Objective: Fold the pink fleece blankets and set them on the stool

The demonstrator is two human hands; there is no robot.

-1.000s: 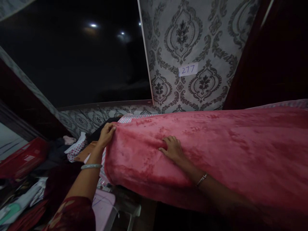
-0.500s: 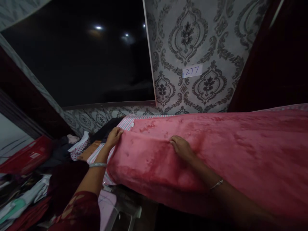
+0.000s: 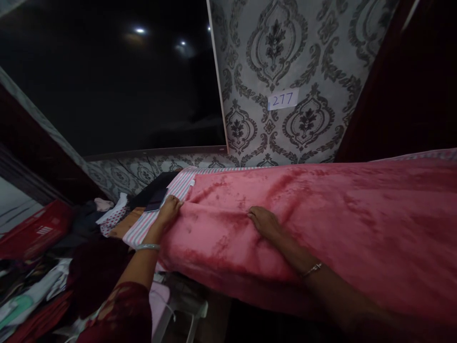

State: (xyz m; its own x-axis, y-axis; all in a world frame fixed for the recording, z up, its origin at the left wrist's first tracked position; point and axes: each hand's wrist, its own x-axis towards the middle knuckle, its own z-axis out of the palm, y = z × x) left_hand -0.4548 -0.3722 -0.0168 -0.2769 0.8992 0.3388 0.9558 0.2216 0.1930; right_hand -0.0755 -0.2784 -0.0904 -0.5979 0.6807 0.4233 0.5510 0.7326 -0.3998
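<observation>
A plush pink-red blanket (image 3: 339,214) lies spread along a long surface under the wall, its near side hanging over the front edge. Beneath it a striped sheet (image 3: 143,227) shows at the left end and along the back. My left hand (image 3: 170,209) pinches the blanket's left edge near a small white tag (image 3: 192,183). Farther right, my right hand (image 3: 263,220) grips a raised fold of the same blanket, fingertips curled over it. The fold runs between both hands. What lies under the fingers is hidden.
A large dark television (image 3: 117,81) hangs on the patterned wall behind. At the left stand a red basket (image 3: 39,231) and piles of clothes (image 3: 39,290). A dark flat device (image 3: 156,200) lies by the sheet. A pale plastic stool (image 3: 189,309) stands below the front edge.
Both hands have lowered the blanket's fold slightly toward the surface, still gripping it. More of the striped sheet and the dark device shows beside my left hand. The view has shifted a little.
</observation>
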